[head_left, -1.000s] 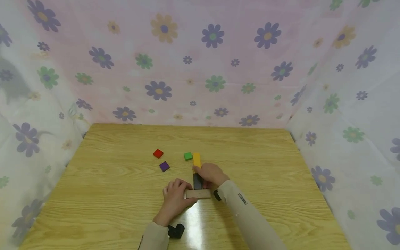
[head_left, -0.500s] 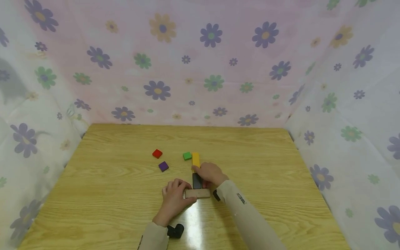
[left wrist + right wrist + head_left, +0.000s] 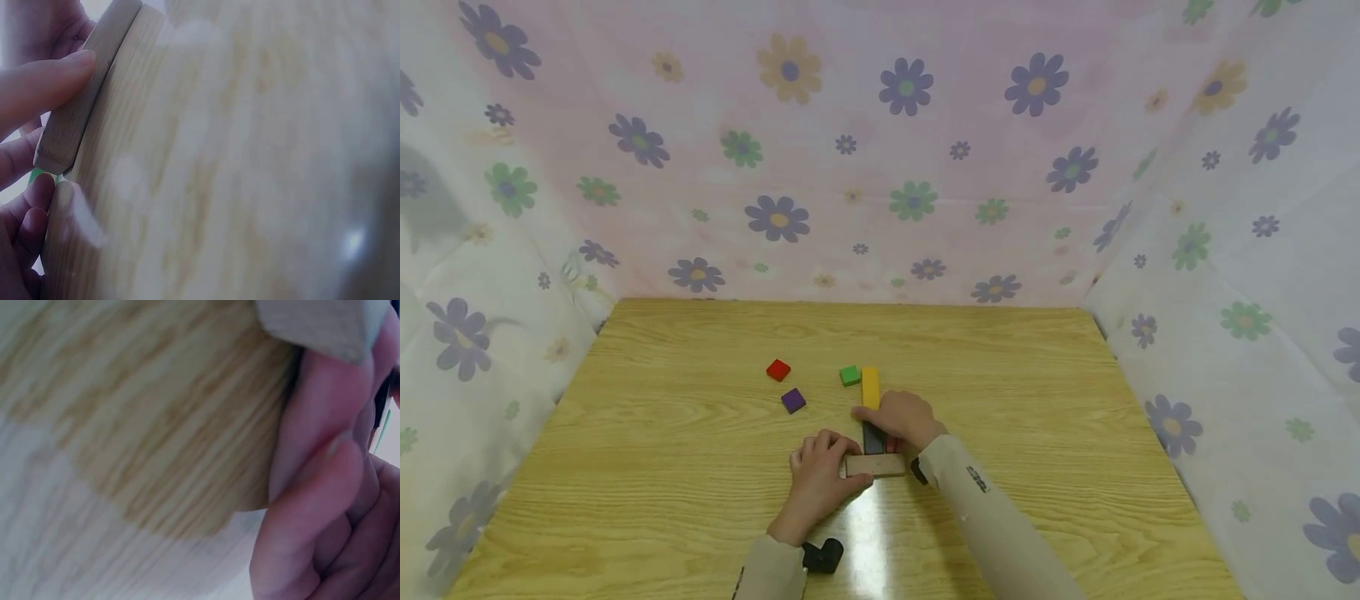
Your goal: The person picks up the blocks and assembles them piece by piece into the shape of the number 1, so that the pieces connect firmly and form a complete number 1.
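My left hand (image 3: pixel 820 475) holds the plain wooden block (image 3: pixel 876 466) by its left end, thumb along the near side and fingers at the far side. In the left wrist view the thumb presses on that wooden block (image 3: pixel 78 106). A black block (image 3: pixel 874 438) lies end-on against the far side of the wooden one, with a yellow block (image 3: pixel 870 387) in line beyond it. My right hand (image 3: pixel 910 421) grips the black block: its thumb crosses over where black and yellow meet, and its fingers are curled at the right side. The thumb hides that joint.
A small green block (image 3: pixel 850 376) lies just left of the yellow one. Further left are a red block (image 3: pixel 778 370) and a purple block (image 3: pixel 793 401). Flowered cloth (image 3: pixel 865 192) rises behind the wood-grain table (image 3: pixel 1037 375) and along both its sides.
The right thumb has slid left across the black and yellow blocks, its tip now beyond their left side. The left hand and the wooden block have stayed in place.
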Available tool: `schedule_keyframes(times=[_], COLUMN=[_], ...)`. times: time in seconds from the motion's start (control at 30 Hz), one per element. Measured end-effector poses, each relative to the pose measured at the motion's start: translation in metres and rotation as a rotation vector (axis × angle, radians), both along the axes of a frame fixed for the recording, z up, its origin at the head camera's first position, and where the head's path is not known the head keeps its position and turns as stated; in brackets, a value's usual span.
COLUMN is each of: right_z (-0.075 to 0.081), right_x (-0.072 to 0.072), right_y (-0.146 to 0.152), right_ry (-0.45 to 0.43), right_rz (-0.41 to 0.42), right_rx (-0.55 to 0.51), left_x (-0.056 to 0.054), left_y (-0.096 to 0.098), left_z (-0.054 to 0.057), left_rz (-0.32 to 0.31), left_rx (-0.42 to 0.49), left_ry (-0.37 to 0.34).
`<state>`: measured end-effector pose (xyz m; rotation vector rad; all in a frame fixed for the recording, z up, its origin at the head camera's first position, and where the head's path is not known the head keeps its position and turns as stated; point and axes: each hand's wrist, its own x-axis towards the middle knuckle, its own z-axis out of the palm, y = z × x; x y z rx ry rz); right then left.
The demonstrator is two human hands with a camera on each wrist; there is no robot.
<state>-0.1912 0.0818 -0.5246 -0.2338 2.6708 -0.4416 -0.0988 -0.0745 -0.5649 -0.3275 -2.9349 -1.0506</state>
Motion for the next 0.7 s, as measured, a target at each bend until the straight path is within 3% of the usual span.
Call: schedule_keyframes(times=[0.7], right_z=[-0.0015], right_x=[-0.0003], right_y=[-0.0036], right_ry=[0.006], right_rz=[-0.033], right_rx=[0.022], left_x=[0.0011], left_y=[0.0015], left_z=[0.0016], left_rz=[0.007], left_rx=[-0.004], left_ry=[-0.003])
